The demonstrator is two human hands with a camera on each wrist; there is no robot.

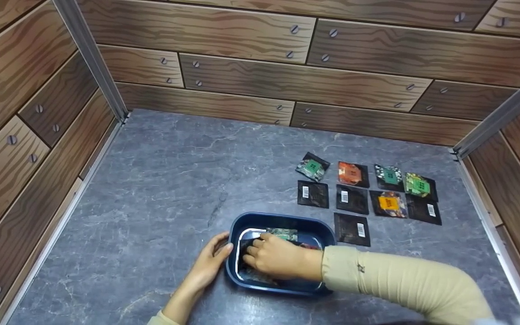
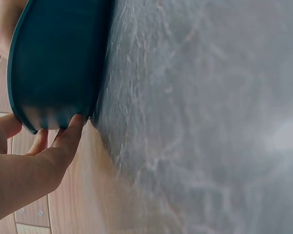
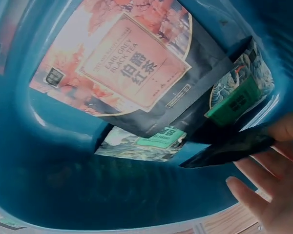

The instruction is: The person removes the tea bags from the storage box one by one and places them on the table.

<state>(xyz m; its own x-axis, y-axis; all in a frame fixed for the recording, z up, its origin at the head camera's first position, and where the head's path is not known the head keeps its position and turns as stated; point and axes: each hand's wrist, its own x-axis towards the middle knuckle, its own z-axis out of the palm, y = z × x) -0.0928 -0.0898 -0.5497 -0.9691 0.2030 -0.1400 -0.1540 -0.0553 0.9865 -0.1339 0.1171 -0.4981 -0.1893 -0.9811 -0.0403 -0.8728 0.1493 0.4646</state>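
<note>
A blue plastic basin (image 1: 282,215) sits on the table in front of the person. My left hand (image 1: 208,262) rests against its left end, thumb near the rim and fingers on the outer wall (image 2: 53,73). Inside the basin, my right hand (image 3: 278,180) pinches a dark tea sachet (image 3: 229,148) between thumb and fingers. Beside that sachet lie a pink Earl Grey black tea sachet (image 3: 132,63), a green-labelled sachet (image 3: 239,95) and another green-labelled one (image 3: 158,141) partly hidden under the pink one. In the head view, my right hand covers part of the basin's contents.
Right of and beyond the basin, several tea sachets lie in rough rows, among them an orange-red one (image 1: 353,174), a yellow-labelled one (image 1: 388,204) and a face-down black one (image 1: 352,229) close to the basin. Wood-patterned panels (image 1: 242,76) wall the marbled grey table (image 1: 151,203).
</note>
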